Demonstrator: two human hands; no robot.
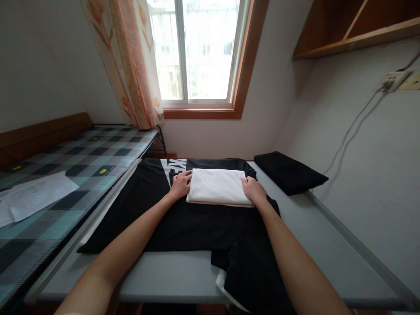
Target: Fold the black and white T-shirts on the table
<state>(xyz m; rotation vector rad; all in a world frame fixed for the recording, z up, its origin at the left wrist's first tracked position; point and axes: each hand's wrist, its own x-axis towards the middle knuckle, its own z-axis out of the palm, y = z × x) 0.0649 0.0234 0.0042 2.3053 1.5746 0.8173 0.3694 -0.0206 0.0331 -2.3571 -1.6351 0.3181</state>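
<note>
A folded white cloth (pixel 219 187), a neat rectangle, lies over a spread black T-shirt (pixel 193 227) with white lettering near its far edge. My left hand (pixel 181 184) holds the cloth's left edge close to the far corner. At the opposite edge, my right hand (pixel 255 190) grips the cloth with the thumb side on top; some of its fingers are hidden. The shirt lies flat on a grey table, one sleeve hanging over the near edge by my right forearm. Whether the white cloth is a garment cannot be told.
A folded black cloth (pixel 290 172) sits at the table's (pixel 170 273) far right, beside the wall. To the left stands a bed with a checked cover (pixel 108 151) and white papers (pixel 41 194). Ahead are a window and a curtain (pixel 134 61); a wooden shelf (pixel 357 43) hangs upper right.
</note>
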